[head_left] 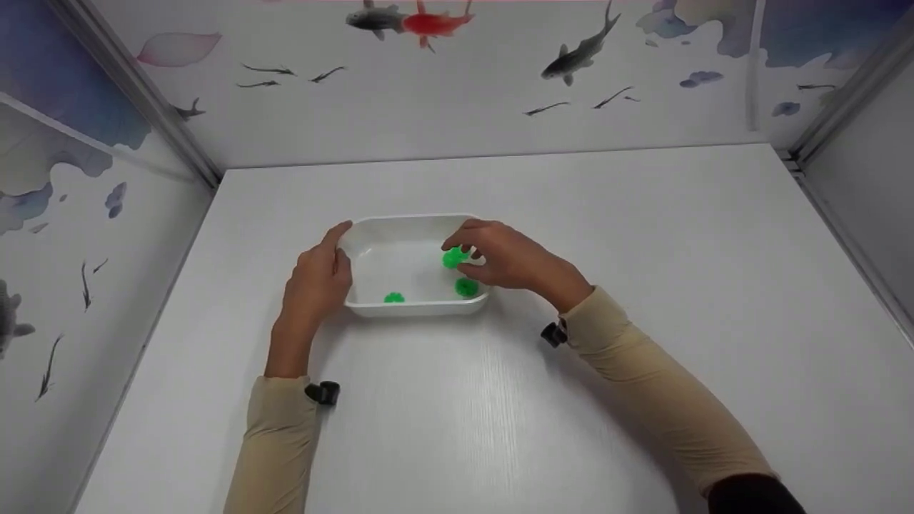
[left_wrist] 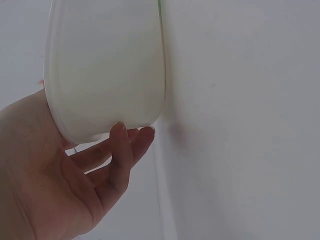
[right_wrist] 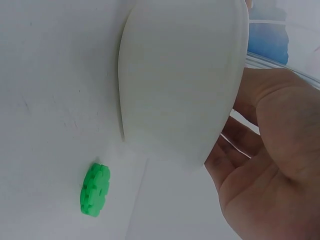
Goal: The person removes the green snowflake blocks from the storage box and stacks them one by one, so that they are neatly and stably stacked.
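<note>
A white plastic basin sits in the middle of the table. My left hand grips its left end, the index finger reaching to the far corner; in the left wrist view, curled fingers meet the end wall. My right hand reaches over the right end and pinches a green flower-shaped plastic disc between thumb and fingers. Another green disc lies in the near right corner, and a third green piece shows by the near wall. In the right wrist view the basin wall hides the right fingertips.
In the right wrist view a green notched disc lies on the tabletop outside the basin. White panels with painted fish stand behind the table and along its left side. A plain panel borders the right.
</note>
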Available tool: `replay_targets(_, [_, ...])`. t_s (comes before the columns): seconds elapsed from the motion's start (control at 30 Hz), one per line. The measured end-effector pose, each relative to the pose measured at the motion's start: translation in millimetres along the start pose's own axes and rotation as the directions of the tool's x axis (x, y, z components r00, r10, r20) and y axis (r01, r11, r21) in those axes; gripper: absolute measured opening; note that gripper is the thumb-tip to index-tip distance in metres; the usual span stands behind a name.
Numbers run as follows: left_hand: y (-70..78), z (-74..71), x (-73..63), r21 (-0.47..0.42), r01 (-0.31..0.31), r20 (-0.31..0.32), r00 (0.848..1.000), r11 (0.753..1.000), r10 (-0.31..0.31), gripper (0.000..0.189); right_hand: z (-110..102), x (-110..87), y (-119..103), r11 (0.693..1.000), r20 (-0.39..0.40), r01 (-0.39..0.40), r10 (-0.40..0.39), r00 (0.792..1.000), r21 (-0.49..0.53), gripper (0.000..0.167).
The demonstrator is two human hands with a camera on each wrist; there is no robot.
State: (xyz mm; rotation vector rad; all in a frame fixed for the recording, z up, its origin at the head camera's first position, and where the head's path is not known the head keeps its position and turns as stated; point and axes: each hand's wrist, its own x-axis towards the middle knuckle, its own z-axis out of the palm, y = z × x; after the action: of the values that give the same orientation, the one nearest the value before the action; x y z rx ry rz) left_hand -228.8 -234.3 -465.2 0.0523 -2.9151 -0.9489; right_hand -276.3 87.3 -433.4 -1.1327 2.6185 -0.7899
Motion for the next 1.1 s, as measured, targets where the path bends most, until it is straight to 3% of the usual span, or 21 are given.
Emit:
replay_targets(0.37, [-6.6,-2.3,3.8,-0.101,0.014,0.035,0.999,0.995,-0.011,0.053,14,16.4,-10,0.986,-0.012,-0.139,0.138,0.990,-0.094,0.040])
replay_targets(0.67, [-7.3,-1.0,5.3,-0.078,0.059,0.018,0.998,0.995,-0.058,0.051,25,32.7,-23,0.928,-0.017,-0.249,0.255,0.967,-0.275,0.047])
replay_targets(0.83, [-6.2,-1.0,4.8,-0.079,0.078,0.022,0.997,0.994,-0.077,0.050,30,39.3,-25,0.903,-0.021,-0.273,0.282,0.959,-0.333,0.041])
replay_targets(1.1, [-6.4,-1.1,5.4,-0.076,0.074,0.015,0.997,0.994,-0.073,0.048,32,42.9,-24,0.901,-0.031,-0.292,0.299,0.954,-0.320,0.029])
